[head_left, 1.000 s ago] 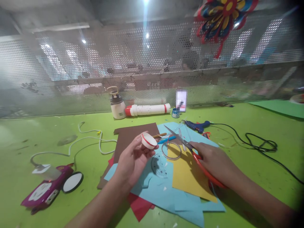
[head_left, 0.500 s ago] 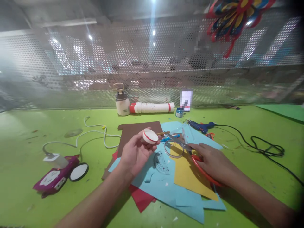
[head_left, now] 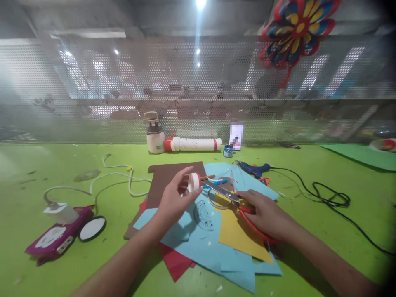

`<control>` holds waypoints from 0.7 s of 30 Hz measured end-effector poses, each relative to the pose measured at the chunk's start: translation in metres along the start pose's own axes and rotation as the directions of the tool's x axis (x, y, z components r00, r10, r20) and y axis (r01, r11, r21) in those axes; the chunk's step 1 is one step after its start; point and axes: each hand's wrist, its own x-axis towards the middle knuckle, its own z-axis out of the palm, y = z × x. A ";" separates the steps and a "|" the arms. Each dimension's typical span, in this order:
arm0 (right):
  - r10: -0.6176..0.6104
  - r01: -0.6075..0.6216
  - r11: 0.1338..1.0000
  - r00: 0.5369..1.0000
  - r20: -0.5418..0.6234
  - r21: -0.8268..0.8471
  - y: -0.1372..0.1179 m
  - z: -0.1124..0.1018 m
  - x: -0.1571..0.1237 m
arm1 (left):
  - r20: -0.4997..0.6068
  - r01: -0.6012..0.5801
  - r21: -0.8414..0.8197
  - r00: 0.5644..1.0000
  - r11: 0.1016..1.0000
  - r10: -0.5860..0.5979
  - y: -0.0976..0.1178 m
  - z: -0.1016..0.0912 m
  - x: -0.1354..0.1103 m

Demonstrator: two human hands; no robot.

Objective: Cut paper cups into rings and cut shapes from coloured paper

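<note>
My left hand (head_left: 177, 194) grips a short white ring with a red band (head_left: 194, 182) between thumb and fingers, its round face turned sideways. My right hand (head_left: 262, 212) is wrapped around the red handles of a pair of scissors (head_left: 221, 190). The blades point left, their tips close beside the ring; whether they touch it I cannot tell. Beneath the scissors lie a thin hoop (head_left: 219, 205), a blue pen (head_left: 220, 182) and a yellow sheet (head_left: 239, 237). A clear protractor (head_left: 203, 215) rests on light blue paper (head_left: 201, 243) below my left hand.
Brown card (head_left: 173, 173) and red paper (head_left: 175, 262) lie in the pile. Behind stand a pump sprayer (head_left: 155, 140), a white tube (head_left: 194, 144) and a small blue jar (head_left: 228, 151). A corded glue gun (head_left: 253, 169) is right; a purple device (head_left: 55, 239) and white-faced disc (head_left: 92, 229) left.
My left hand has turned the ring from lying face-up to standing on its side, with the thumb now against it. The scissor blades appear closer to the ring. The whole view has shifted slightly.
</note>
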 end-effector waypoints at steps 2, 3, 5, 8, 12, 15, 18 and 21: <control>-0.005 0.005 0.995 1.000 0.000 0.095 0.001 -0.002 0.001 | -0.046 -0.105 0.111 0.993 0.988 0.111 -0.003 0.000 0.001; -0.004 0.004 0.990 1.000 0.004 0.143 0.001 -0.003 0.001 | -0.063 -0.140 0.149 0.987 0.979 0.151 -0.004 0.000 0.001; 0.004 -0.010 0.971 1.000 0.025 0.238 0.003 -0.005 0.002 | -0.070 -0.182 0.240 0.977 0.954 0.204 -0.007 -0.001 0.001; 0.014 -0.043 0.928 0.997 0.082 0.371 0.003 -0.010 0.003 | -0.049 -0.195 0.382 0.972 0.903 0.230 -0.008 -0.002 0.001; -0.022 -0.071 0.846 0.985 0.169 0.529 -0.003 -0.021 -0.002 | -0.032 -0.119 0.325 0.990 0.938 0.137 -0.006 -0.002 0.001; -0.065 -0.070 0.781 0.979 0.193 0.621 -0.008 -0.028 -0.011 | 0.079 0.043 0.073 0.996 0.996 -0.048 -0.002 -0.004 0.003; -0.125 -0.038 0.713 0.976 0.180 0.700 -0.010 -0.030 -0.019 | 0.175 0.188 -0.175 0.972 0.966 -0.157 -0.001 -0.007 0.006; -0.203 0.001 0.634 0.965 0.165 0.774 -0.010 -0.028 -0.020 | 0.167 0.250 -0.313 0.964 0.916 -0.206 0.000 -0.013 0.011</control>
